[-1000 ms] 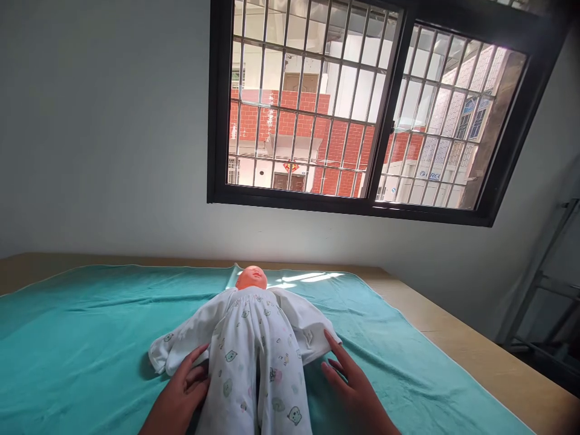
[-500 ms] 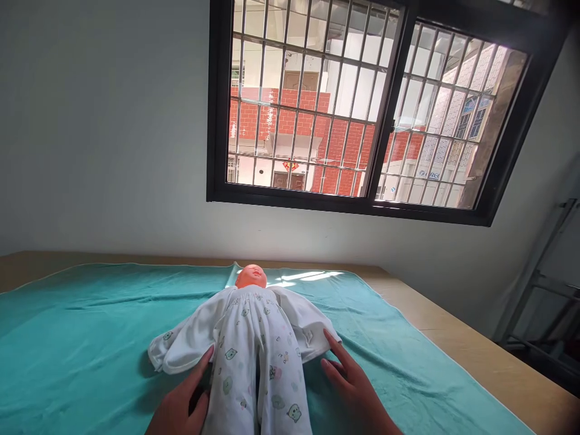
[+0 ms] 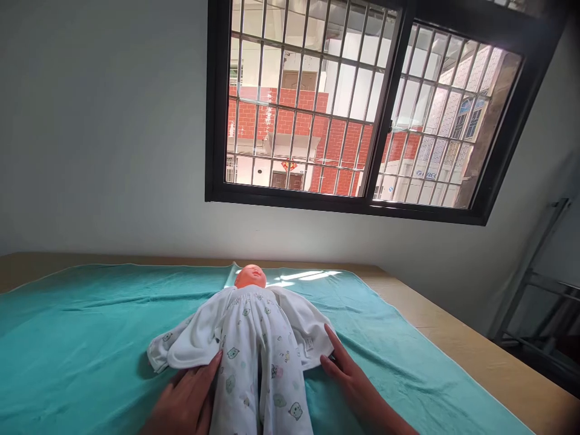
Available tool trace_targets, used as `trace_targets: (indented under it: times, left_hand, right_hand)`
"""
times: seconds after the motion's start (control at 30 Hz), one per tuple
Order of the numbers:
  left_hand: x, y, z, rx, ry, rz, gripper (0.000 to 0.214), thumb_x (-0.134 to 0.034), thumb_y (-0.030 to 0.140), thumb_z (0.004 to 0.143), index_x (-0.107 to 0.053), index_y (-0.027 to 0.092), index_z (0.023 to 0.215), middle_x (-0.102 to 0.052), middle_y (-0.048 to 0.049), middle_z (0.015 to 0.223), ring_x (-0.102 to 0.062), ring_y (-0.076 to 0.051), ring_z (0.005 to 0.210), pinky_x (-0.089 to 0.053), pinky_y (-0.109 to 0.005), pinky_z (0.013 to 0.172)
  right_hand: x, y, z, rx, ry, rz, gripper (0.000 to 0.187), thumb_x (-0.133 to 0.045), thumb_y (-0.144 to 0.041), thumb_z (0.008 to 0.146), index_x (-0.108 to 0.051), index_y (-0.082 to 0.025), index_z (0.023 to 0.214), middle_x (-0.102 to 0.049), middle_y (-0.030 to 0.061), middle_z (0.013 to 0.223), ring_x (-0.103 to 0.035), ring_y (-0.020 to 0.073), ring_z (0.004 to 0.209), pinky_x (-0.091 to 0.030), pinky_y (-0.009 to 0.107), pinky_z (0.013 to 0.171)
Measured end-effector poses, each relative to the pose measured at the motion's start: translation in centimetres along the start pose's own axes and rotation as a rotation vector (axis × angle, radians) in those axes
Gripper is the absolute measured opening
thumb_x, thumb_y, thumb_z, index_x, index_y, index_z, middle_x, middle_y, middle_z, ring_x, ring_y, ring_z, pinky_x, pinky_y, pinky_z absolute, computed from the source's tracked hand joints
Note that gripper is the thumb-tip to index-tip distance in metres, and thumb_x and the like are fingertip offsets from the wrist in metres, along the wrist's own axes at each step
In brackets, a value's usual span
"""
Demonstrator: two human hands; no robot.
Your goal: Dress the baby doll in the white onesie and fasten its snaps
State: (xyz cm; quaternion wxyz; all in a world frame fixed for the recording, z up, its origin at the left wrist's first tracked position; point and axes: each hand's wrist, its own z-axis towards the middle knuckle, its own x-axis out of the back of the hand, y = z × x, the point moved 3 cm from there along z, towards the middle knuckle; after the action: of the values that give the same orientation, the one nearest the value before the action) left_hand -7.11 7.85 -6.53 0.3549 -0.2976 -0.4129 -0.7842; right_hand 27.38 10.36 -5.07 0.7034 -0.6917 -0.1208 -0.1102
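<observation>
A doll (image 3: 251, 277) lies on its back on a green cloth (image 3: 113, 320), its head toward the window. White trousers (image 3: 254, 356) with a green animal print cover its front, the waistband up near the chin and the legs toward me. Beneath them a white top (image 3: 308, 323) spreads out on both sides. My left hand (image 3: 188, 393) touches the left trouser leg beside the top's hem, fingers extended. At the top's right edge is my right hand (image 3: 351, 377), index finger and thumb apart and touching the fabric. The doll's limbs are hidden.
The cloth covers most of a wooden table (image 3: 453, 317), whose right edge runs diagonally. Behind it stand a pale wall (image 3: 104, 133) and a barred window (image 3: 308, 121) with a dark frame. A metal frame (image 3: 530, 272) is at the far right.
My left hand has moved slightly up and right, onto the trouser leg. My right hand has come closer against the top's edge. The hem has shifted a little.
</observation>
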Motion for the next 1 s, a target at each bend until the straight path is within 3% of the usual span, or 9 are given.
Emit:
trace_targets:
  times: [0.17, 0.27, 0.37, 0.43, 0.5, 0.6, 0.7, 0.8, 1.0]
  left_hand:
    - [-0.4, -0.1, 0.0, 0.02, 0.045, -0.086, 0.052, -0.052, 0.024, 0.082, -0.059, 0.029, 0.133, -0.059, -0.0015, 0.138, -0.052, -0.028, 0.129, -0.042, -0.035, 0.11]
    - [-1.1, -0.4, 0.2, 0.105, 0.079, -0.189, 0.054, -0.051, 0.024, 0.081, -0.056, 0.028, 0.135, -0.058, -0.0046, 0.138, -0.051, -0.028, 0.131, -0.045, -0.036, 0.107]
    - [-1.5, -0.9, 0.8, 0.254, 0.108, -0.35, 0.059, -0.046, 0.027, 0.084, -0.046, 0.023, 0.142, -0.054, -0.0074, 0.141, -0.045, -0.027, 0.136, -0.043, -0.04, 0.109]
    - [-1.4, -1.5, 1.2, 0.374, 0.138, -0.451, 0.061, -0.045, 0.027, 0.083, -0.043, 0.02, 0.144, -0.049, -0.0068, 0.146, -0.039, -0.027, 0.14, -0.036, -0.042, 0.114]
    - [-1.2, -2.0, 1.6, 0.474, 0.136, -0.52, 0.061, -0.046, 0.025, 0.08, -0.046, 0.019, 0.142, -0.046, -0.0049, 0.149, -0.035, -0.027, 0.142, -0.032, -0.042, 0.117]
    - [-0.7, -2.1, 1.9, 0.543, 0.076, -0.574, 0.063, -0.049, 0.025, 0.078, -0.047, 0.015, 0.141, -0.046, -0.0075, 0.149, -0.035, -0.028, 0.142, -0.032, -0.043, 0.117]
    - [-0.2, -1.6, 1.9, 0.555, 0.041, -0.582, 0.068, -0.05, 0.025, 0.078, -0.042, 0.008, 0.144, -0.042, -0.0122, 0.151, -0.032, -0.029, 0.143, -0.027, -0.045, 0.119]
    - [0.0, -1.0, 1.8, 0.54, 0.029, -0.556, 0.069, -0.051, 0.023, 0.078, -0.041, 0.007, 0.144, -0.04, -0.0128, 0.152, -0.029, -0.028, 0.144, -0.023, -0.043, 0.121]
    - [-0.4, -0.7, 1.2, 0.478, 0.055, -0.494, 0.065, -0.046, 0.026, 0.084, -0.036, 0.014, 0.148, -0.037, -0.0097, 0.155, -0.027, -0.027, 0.146, -0.022, -0.045, 0.121]
  right_hand:
    - [0.8, -0.1, 2.3, 0.012, 0.048, -0.104, 0.097, -0.057, -0.075, 0.074, -0.033, -0.021, 0.151, -0.032, 0.0056, 0.156, -0.027, 0.0328, 0.144, -0.022, 0.044, 0.119]
    - [0.5, -0.5, 3.8, -0.024, 0.145, -0.032, 0.103, -0.053, -0.08, 0.072, -0.034, -0.015, 0.15, -0.035, 0.0109, 0.154, -0.032, 0.0354, 0.141, -0.025, 0.047, 0.117]
    - [-1.7, -2.5, 3.9, 0.075, 0.198, 0.039, 0.096, -0.053, -0.075, 0.077, -0.031, -0.019, 0.151, -0.033, 0.0091, 0.155, -0.035, 0.0344, 0.14, -0.033, 0.047, 0.113]
    - [-4.0, -4.7, 2.9, 0.218, 0.203, -0.048, 0.084, -0.054, -0.066, 0.083, -0.03, -0.023, 0.152, -0.029, 0.0059, 0.157, -0.029, 0.0321, 0.143, -0.029, 0.048, 0.116]
    - [-6.7, -7.1, 1.5, 0.392, 0.095, -0.25, 0.069, -0.055, -0.052, 0.089, -0.035, -0.027, 0.149, -0.032, 0.0036, 0.156, -0.027, 0.0307, 0.144, -0.022, 0.051, 0.118]
    - [-10.1, -9.7, -0.9, 0.674, -0.224, -0.596, 0.054, -0.057, -0.034, 0.091, -0.045, -0.033, 0.144, -0.041, 0.002, 0.151, -0.03, 0.0289, 0.143, -0.01, 0.053, 0.121]
    - [-10.9, -10.2, -2.0, 0.795, -0.33, -0.762, 0.053, -0.051, -0.026, 0.094, -0.042, -0.032, 0.146, -0.042, 0.0032, 0.15, -0.031, 0.0259, 0.143, -0.01, 0.052, 0.121]
    - [-10.7, -9.2, -2.1, 0.866, -0.234, -0.787, 0.048, -0.049, -0.02, 0.094, -0.048, -0.029, 0.141, -0.047, 0.0046, 0.147, -0.04, 0.0247, 0.138, -0.024, 0.048, 0.119]
    - [-9.9, -7.3, -1.5, 0.881, 0.205, -0.608, 0.049, -0.052, -0.006, 0.081, -0.054, -0.025, 0.126, -0.057, 0.0099, 0.132, -0.055, 0.0269, 0.118, -0.051, 0.043, 0.095]
